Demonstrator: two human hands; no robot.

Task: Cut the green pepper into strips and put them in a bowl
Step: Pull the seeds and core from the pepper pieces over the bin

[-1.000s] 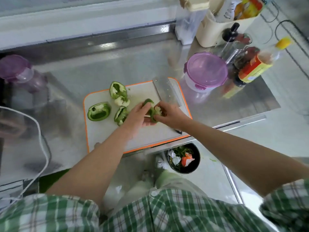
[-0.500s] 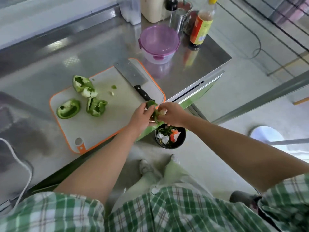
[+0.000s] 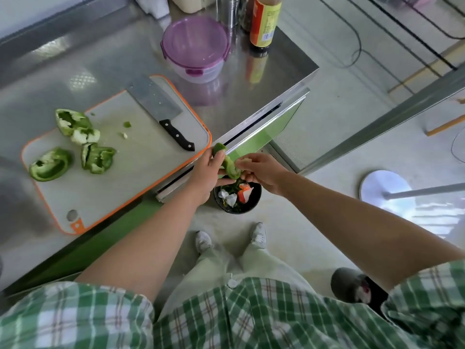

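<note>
My left hand [image 3: 205, 172] grips a pepper piece [image 3: 227, 162] just past the counter's front edge, over the floor bin [image 3: 260, 196]. My right hand [image 3: 261, 172] pinches its pith [image 3: 245, 161]. I should tear cleanly so the scraps drop in. The other pieces [image 3: 98, 158] lie on the board [image 3: 120, 177].

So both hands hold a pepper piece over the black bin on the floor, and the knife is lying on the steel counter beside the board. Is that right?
Not quite. The head view shows the knife lying on the cutting board, not on the counter beside it. The rest holds: the left hand and the right hand hold the pepper piece over the black bin.
</note>
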